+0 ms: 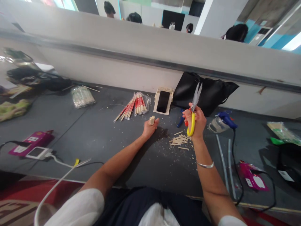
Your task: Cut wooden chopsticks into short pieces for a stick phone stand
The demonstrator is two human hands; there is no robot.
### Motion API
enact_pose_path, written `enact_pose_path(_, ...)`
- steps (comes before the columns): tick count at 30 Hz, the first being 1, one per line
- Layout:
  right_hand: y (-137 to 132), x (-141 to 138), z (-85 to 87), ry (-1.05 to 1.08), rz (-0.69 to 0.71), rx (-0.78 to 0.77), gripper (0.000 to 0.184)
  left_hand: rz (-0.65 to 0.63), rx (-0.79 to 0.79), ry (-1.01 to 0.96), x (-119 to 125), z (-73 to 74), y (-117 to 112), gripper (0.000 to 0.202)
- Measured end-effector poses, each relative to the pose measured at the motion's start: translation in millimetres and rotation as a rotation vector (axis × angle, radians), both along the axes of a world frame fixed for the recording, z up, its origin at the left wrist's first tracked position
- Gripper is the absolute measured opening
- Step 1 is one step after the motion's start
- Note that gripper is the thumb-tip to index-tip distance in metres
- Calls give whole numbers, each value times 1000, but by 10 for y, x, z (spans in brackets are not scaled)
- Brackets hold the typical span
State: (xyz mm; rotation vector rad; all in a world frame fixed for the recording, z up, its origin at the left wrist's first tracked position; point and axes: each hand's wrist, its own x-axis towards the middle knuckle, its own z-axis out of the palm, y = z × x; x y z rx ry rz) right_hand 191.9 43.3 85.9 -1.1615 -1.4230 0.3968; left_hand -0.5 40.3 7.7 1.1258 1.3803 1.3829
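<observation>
My left hand [150,129] is closed around a bundle of thin wooden sticks [152,120], whose pale cut ends poke up above the fist. Raised over the table, my right hand [198,121] grips a pair of scissors [193,116] with yellow and red handles, blades pointing up and slightly parted. Below and left of that hand lies a loose pile of short wooden stick pieces [180,140], with small chips scattered round it. Behind my left hand rest paper-wrapped chopsticks [134,106] with red print, partly in clear plastic.
A black phone [163,101] lies on a pale pad by the wall, near a black bag [208,91]. Blue-handled pliers [180,121] sit beside it. To the right are a blue glue gun [226,120], clear glue sticks [222,160] and a pink box [252,179]. A white cable [61,182] crosses the left front.
</observation>
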Motion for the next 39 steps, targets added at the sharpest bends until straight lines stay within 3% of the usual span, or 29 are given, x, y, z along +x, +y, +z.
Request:
enact_pose_path(10, -19, 34, 42, 14, 27, -22, 43, 16, -45, -23, 18, 34, 59, 56)
enact_pose_path(14, -77, 16, 131, 25, 37, -14, 42, -32, -48, -84, 121, 255, 24, 56)
enact_pose_path(20, -231, -61, 273, -71, 9, 15, 37, -270, -99, -380, 288, 700, -123, 55)
enact_pose_path(25, -301, -107, 277, -80, 28, 15, 35, -437, -179, -433, 281, 910, -241, 52)
enact_pose_path(30, -329, -142, 265, -87, 69, -9, 35, -494, -223, -379, 256, 987, -320, 49)
enact_pose_path(39, -329, -150, 259, -38, 92, -17, 36, -520, -346, -358, 295, 984, -292, 43)
